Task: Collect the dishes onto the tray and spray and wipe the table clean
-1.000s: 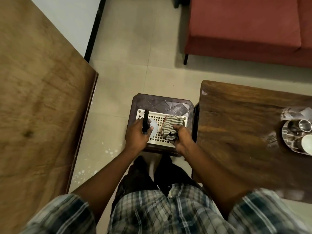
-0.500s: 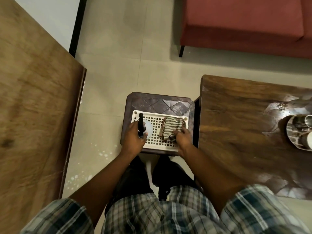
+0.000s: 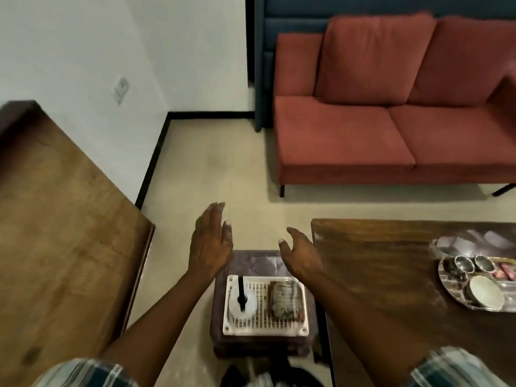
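Worktop [image 3: 377, 277]: dark grained wood, shown with a glossy sheen. Tray [image 3: 450, 289] and two small cups [image 3: 464, 264]: polished metal. Bowl [image 3: 486, 296]: smooth, glossy white. Basket [image 3: 264, 329]: matt white plastic lattice. Folded cloth [image 3: 286, 301]: woven, striped. Spray bottle [image 3: 242, 303]: translucent plastic. Sofa [image 3: 349, 141]: matt red fabric.

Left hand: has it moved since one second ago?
Yes. The left hand released the spray bottle, which stands in the white basket, and moved forward past the basket's far rim; it is now open, over the floor.

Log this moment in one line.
left hand: open, empty | right hand: open, empty | spray bottle, cloth: in white basket | dishes: on metal tray
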The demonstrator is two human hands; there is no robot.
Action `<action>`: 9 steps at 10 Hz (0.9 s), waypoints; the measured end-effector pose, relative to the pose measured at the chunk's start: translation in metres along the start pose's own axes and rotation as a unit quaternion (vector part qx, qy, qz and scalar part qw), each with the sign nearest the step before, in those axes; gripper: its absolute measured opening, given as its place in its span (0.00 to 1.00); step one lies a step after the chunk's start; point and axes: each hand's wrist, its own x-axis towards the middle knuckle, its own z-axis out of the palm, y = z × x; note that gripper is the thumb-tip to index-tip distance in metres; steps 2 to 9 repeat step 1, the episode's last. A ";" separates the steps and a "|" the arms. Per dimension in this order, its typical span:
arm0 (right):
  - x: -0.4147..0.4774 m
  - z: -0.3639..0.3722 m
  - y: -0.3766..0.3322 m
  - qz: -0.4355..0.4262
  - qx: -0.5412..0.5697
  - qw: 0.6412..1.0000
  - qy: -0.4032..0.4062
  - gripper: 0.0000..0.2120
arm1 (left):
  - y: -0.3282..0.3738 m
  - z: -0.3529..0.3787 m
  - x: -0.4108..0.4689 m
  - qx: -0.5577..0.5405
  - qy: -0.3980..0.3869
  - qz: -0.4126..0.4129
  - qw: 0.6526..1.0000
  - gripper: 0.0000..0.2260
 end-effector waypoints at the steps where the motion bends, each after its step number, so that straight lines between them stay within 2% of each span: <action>1: 0.018 -0.038 -0.043 -0.056 -0.032 0.997 0.038 0.28 | 0.037 -0.028 0.033 0.012 0.036 0.036 0.999 0.25; 9: 0.018 -0.038 -0.043 -0.056 -0.032 0.997 0.038 0.28 | 0.037 -0.028 0.033 0.012 0.036 0.036 0.999 0.25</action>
